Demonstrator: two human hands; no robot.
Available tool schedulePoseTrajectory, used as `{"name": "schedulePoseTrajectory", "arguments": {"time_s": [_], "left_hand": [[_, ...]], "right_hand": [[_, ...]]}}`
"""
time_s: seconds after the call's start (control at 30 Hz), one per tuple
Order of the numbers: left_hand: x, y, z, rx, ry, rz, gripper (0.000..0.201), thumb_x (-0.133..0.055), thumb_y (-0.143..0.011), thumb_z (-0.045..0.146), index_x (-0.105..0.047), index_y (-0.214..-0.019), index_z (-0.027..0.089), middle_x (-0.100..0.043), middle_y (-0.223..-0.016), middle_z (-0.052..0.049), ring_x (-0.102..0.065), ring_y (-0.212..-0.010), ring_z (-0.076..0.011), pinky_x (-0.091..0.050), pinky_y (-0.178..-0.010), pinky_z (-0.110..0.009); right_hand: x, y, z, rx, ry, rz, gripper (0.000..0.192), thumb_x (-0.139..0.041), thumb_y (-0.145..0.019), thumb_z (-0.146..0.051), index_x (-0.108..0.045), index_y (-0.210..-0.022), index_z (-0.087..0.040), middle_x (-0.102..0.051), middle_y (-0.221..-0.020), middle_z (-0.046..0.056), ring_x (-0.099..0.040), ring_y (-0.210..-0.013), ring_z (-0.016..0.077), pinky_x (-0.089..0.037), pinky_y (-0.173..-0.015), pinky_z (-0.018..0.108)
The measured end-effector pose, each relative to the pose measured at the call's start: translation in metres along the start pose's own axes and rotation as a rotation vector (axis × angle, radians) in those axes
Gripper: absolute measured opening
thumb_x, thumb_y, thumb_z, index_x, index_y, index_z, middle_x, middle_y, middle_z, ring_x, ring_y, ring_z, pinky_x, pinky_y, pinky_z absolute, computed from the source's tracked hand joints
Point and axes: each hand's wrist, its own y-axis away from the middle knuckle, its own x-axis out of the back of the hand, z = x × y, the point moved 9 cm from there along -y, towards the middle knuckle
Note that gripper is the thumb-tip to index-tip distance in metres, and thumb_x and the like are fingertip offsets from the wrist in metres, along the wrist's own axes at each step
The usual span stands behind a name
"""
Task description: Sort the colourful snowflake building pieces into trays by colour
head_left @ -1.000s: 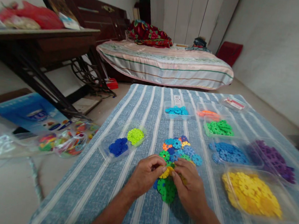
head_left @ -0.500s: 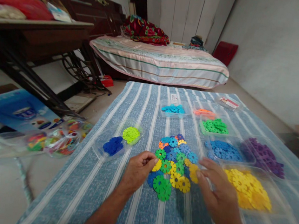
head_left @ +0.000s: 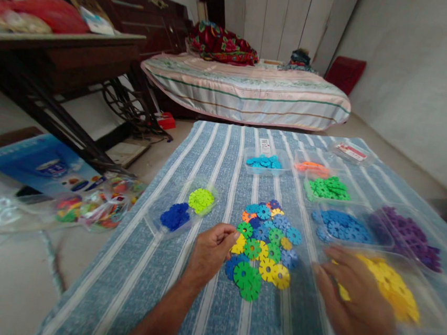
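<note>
Your left hand [head_left: 210, 250] rests curled at the left edge of the mixed pile [head_left: 265, 248], fingertips pinched narrow at a yellow disc [head_left: 239, 244]; whether it grips the disc or only touches it, I cannot tell. Your right hand [head_left: 357, 296] lies spread wide and flat over the near corner of the yellow tray [head_left: 423, 292], palm down, blurred, with yellow pieces showing under the fingers; I cannot tell if it holds any.

The pile sits on the striped cloth [head_left: 216, 161] between your hands, the pieces lying flat and overlapping. It runs longer away from you than across, from the green discs [head_left: 248, 281] nearest you to the blue and orange ones at the far end. The discs themselves are round with notched rims, so they point no way in particular.

Risks, as I judge them: the tray is thin clear plastic, and a flat hand pressing on its near rim could tip it and spill yellow pieces onto the cloth. A sweep of your right wrist back toward the pile could scatter the loose discs. The notched rims could catch on each other, so lifting the yellow disc may drag a neighbour along.

Farther out, the blue tray [head_left: 340, 226] and purple tray [head_left: 410, 238] lie just beyond the yellow one, with green [head_left: 327, 188], orange [head_left: 311, 168] and light-blue [head_left: 264, 162] trays behind. Left of the pile a double tray [head_left: 188, 209] holds dark blue and lime pieces. A bag [head_left: 97, 208] of mixed pieces lies on the floor at the left.
</note>
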Motion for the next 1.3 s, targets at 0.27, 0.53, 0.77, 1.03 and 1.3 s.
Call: {"name": "schedulePoseTrajectory", "arguments": {"time_s": [0.27, 0.53, 0.77, 1.03, 1.3], "left_hand": [[-0.009, 0.005, 0.014, -0.123, -0.001, -0.115, 0.017, -0.057, -0.077, 0.032, -0.066, -0.077, 0.018, -0.057, -0.056, 0.004, -0.052, -0.047, -0.0084, -0.042, -0.048, -0.019], [-0.028, 0.017, 0.02, -0.172, -0.012, -0.283, 0.019, -0.055, -0.081, 0.032, -0.067, -0.085, 0.018, -0.058, -0.059, 0.003, -0.053, -0.051, -0.009, -0.043, -0.051, -0.02], [-0.014, 0.01, 0.016, -0.219, -0.111, -0.133, 0.019, -0.056, -0.08, 0.032, -0.066, -0.085, 0.017, -0.057, -0.059, 0.003, -0.054, -0.054, -0.0095, -0.043, -0.053, -0.02], [-0.008, 0.011, 0.025, -0.318, -0.273, -0.065, 0.016, -0.055, -0.08, 0.026, -0.066, -0.085, 0.016, -0.062, -0.065, 0.002, -0.055, -0.057, -0.0094, -0.045, -0.056, -0.02], [-0.008, 0.009, 0.022, -0.337, -0.342, -0.065, 0.021, -0.05, -0.084, 0.028, -0.067, -0.089, 0.017, -0.069, -0.077, -0.003, -0.063, -0.068, -0.0129, -0.049, -0.063, -0.022]], "right_hand": [[-0.078, -0.01, -0.06, 0.023, -0.225, -0.168, 0.016, -0.05, -0.086, -0.016, -0.06, -0.098, -0.02, -0.066, -0.095, 0.007, -0.059, -0.1, 0.0217, -0.049, -0.09, 0.043], [-0.094, -0.005, -0.055, -0.022, -0.274, -0.244, 0.015, -0.047, -0.086, -0.013, -0.059, -0.08, -0.021, -0.065, -0.086, 0.005, -0.061, -0.09, 0.0193, -0.049, -0.083, 0.037], [-0.03, -0.008, -0.015, -0.005, -0.108, -0.095, 0.007, -0.052, -0.086, -0.024, -0.06, -0.085, -0.022, -0.067, -0.096, 0.005, -0.061, -0.097, 0.02, -0.049, -0.088, 0.038], [0.043, 0.023, 0.067, -0.016, 0.381, -0.084, 0.032, -0.042, -0.087, -0.048, -0.06, -0.08, -0.021, -0.067, -0.086, 0.012, -0.063, -0.082, 0.0304, -0.049, -0.075, 0.048], [-0.039, 0.032, -0.041, 0.316, 0.094, -0.16, 0.02, -0.063, -0.078, -0.028, -0.061, -0.096, -0.02, -0.066, -0.105, 0.01, -0.056, -0.108, 0.028, -0.047, -0.086, 0.043]]}}
